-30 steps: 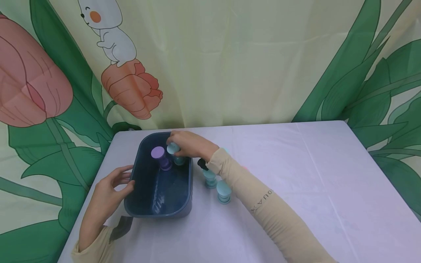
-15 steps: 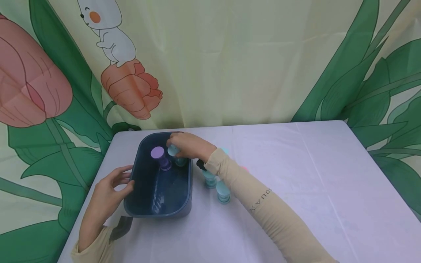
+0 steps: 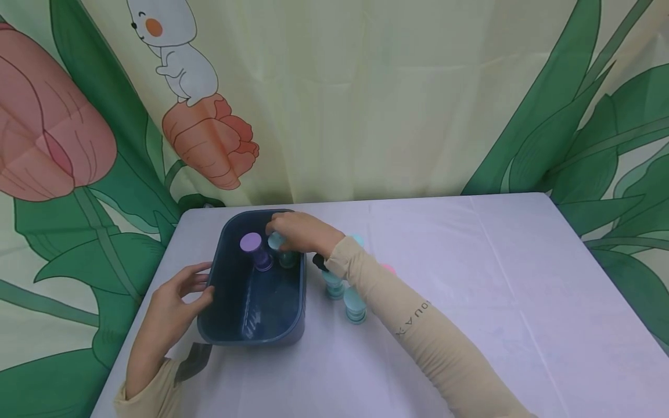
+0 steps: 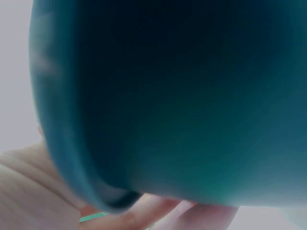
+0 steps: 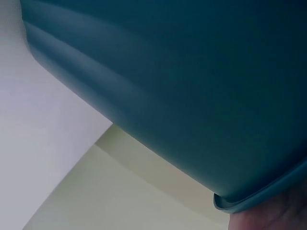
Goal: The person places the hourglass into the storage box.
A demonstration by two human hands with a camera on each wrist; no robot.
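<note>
A dark blue plastic bin [image 3: 251,313] stands on the left part of the table. My left hand [image 3: 175,302] holds its left side, fingers along the outer wall and thumb at the rim; the left wrist view shows fingers below the bin wall [image 4: 192,143]. Over the bin's back right corner, my right hand [image 3: 303,232] grips a light-blue spool-shaped piece [image 3: 275,240] by its round top. That piece is inside the bin, partly hidden by the hand. Beside it stands a purple spool-shaped piece [image 3: 252,244]. The right wrist view shows mostly the bin's outer wall [image 5: 144,96].
To the right of the bin stand a light-blue spool-shaped piece [image 3: 355,305] and another light-blue piece [image 3: 333,284]. A bit of pink [image 3: 388,268] shows past the right sleeve [image 3: 407,313]. A printed curtain [image 3: 366,116] hangs behind the white-covered table [image 3: 470,290].
My right hand has shifted very slightly down and right with the light-blue piece, closer to the bin's right wall. The left hand and bin look unmoved.
</note>
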